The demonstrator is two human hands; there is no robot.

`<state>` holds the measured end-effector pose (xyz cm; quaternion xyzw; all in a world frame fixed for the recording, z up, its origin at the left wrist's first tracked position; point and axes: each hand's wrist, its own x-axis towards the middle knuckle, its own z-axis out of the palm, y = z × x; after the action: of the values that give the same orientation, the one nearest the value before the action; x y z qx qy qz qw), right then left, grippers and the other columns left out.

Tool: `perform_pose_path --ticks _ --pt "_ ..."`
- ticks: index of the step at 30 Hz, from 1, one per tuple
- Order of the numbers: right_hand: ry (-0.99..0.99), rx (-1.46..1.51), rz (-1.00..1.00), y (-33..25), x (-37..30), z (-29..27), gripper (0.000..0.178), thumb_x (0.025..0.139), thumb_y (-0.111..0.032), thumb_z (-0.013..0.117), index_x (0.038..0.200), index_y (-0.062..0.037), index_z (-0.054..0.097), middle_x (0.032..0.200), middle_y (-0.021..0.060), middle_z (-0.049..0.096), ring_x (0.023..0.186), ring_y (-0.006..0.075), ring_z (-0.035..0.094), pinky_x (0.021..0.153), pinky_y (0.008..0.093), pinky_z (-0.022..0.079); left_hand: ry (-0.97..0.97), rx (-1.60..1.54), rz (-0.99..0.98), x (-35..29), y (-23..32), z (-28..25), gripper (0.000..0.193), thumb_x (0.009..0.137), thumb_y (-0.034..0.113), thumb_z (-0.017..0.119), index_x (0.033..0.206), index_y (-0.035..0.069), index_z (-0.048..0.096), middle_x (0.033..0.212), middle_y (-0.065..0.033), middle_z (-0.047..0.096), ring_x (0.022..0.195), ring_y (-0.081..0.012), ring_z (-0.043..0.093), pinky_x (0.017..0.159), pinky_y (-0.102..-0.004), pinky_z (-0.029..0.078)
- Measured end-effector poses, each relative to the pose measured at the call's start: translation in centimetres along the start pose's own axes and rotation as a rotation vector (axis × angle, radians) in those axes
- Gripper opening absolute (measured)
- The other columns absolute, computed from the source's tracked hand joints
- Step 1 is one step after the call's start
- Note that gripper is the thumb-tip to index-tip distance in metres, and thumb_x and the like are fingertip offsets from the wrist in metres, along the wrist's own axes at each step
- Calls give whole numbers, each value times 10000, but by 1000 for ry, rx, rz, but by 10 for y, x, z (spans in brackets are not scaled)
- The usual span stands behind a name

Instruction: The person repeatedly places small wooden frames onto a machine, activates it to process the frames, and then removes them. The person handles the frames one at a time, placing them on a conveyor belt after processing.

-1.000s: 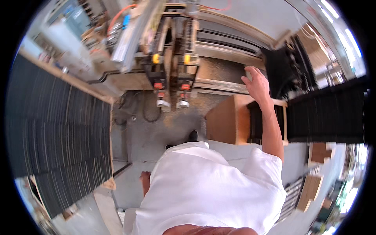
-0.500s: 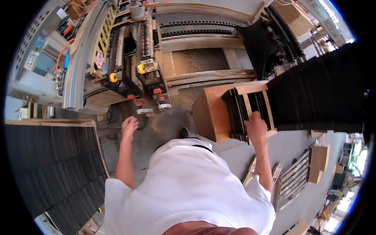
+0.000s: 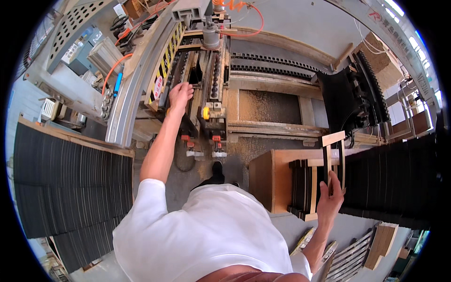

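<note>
My right hand (image 3: 331,199) grips a narrow wooden frame (image 3: 333,138) with pale and black bars, tilted up above a stack of similar black-faced frames (image 3: 300,188). That stack lies on a brown wooden box (image 3: 263,181) at my right. My left hand (image 3: 180,97) reaches over the machine (image 3: 215,77), at the near end of a dark slot between two rails. Its fingers are curled together; whatever they may hold is hidden.
Tall stacks of black panels stand at left (image 3: 70,178) and right (image 3: 390,183). Beside the machine's rails runs a silver beam (image 3: 127,103). Sawdust lies under a wooden-railed bed (image 3: 277,129). Slatted pallets (image 3: 350,256) lie on the floor at lower right.
My left hand has moved forward from beside my body to over the machine. My right hand has raised a frame from the stack. The view has shifted, so the machine sits lower and further right.
</note>
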<state>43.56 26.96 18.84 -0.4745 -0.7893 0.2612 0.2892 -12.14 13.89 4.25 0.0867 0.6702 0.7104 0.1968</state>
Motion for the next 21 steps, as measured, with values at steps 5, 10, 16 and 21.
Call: perform_pose_path --ticks 5,10,16,21 --pt "-79 21 3 -42 16 31 367 849 35 612 1215 28 591 1161 121 657 1116 188 588 955 286 428 -42 -171 -183 129 0 26 605 941 410 568 1341 -22 428 1302 -177 539 1156 -288 559 965 -406 480" --pt "-56 31 -41 -68 32 75 346 796 57 668 1126 -40 631 904 92 621 720 197 540 642 298 457 65 -298 -292 223 -5 58 691 909 496 580 1313 -49 445 1275 -193 520 1131 -320 545 957 -444 470" --pt "-124 -61 -136 -111 62 114 359 739 87 664 1071 -48 660 961 101 668 790 250 565 718 346 479 209 -608 -292 297 -18 71 535 903 419 628 1177 -25 512 1088 -164 572 933 -277 607 788 -431 560" --pt "-200 -102 -324 -125 111 162 330 742 44 655 1055 -59 664 1028 114 675 935 312 599 831 398 475 261 -660 -311 267 -19 75 426 916 198 624 1224 -44 458 1129 -169 563 976 -292 604 800 -388 605"
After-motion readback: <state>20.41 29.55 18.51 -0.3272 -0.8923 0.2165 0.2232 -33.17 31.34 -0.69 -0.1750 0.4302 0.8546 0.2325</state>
